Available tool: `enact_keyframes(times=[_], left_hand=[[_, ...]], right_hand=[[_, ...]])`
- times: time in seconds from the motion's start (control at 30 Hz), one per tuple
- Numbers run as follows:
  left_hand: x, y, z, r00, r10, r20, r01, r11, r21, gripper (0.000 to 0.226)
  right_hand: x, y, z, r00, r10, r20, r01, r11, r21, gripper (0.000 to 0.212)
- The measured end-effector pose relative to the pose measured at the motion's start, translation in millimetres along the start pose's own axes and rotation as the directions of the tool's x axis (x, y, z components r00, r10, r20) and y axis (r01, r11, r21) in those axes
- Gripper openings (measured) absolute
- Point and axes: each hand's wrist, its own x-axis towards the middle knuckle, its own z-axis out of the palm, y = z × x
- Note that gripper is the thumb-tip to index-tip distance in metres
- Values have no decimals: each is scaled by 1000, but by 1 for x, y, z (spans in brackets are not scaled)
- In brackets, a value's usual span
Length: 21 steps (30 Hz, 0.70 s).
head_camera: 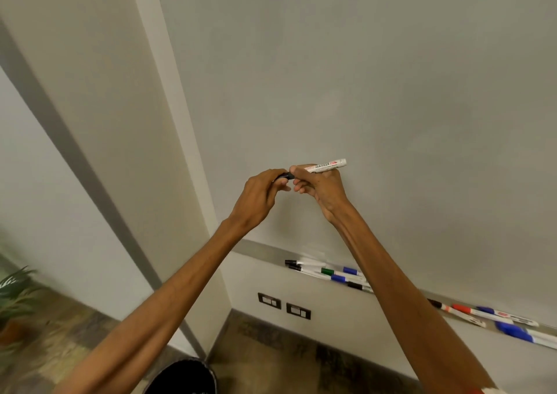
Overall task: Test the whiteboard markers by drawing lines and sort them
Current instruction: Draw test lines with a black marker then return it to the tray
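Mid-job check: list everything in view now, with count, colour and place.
whiteboard: one, pale grey, upper right
held marker: one, white barrel, black cap end, between both hands
left marker group: about six, black, green, blue caps, on tray left of right forearm
right marker group: at least four, black, red, blue caps, on tray at right
tray: one, silver, under whiteboard
wall sockets: two, dark, below tray
plant: one, green, far left
bin: one, black, bottom edge
left hand: grips black cap end
right hand: grips white barrel
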Motion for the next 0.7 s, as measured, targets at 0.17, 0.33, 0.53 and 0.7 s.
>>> enact_keyframes(times=[0.17,0.33,0.53,0.7], left_hand=[[-32,-14,-4,996,-76,54,76,997,-10,29],[-57,-30,-12,991,-128,41,126,991,39,28],[-98,-67,-33,968,-246,43,238,962,136,33],[-158,-100,-52,910,-413,-22,409,891,197,29]], right_hand=[[-9,37,15,997,76,12,-76,997,-2,17],[-10,61,31,991,127,47,-126,992,-20,18],[-10,104,66,961,243,135,-238,970,-55,31],[-11,151,99,871,402,282,-355,913,-204,37]])
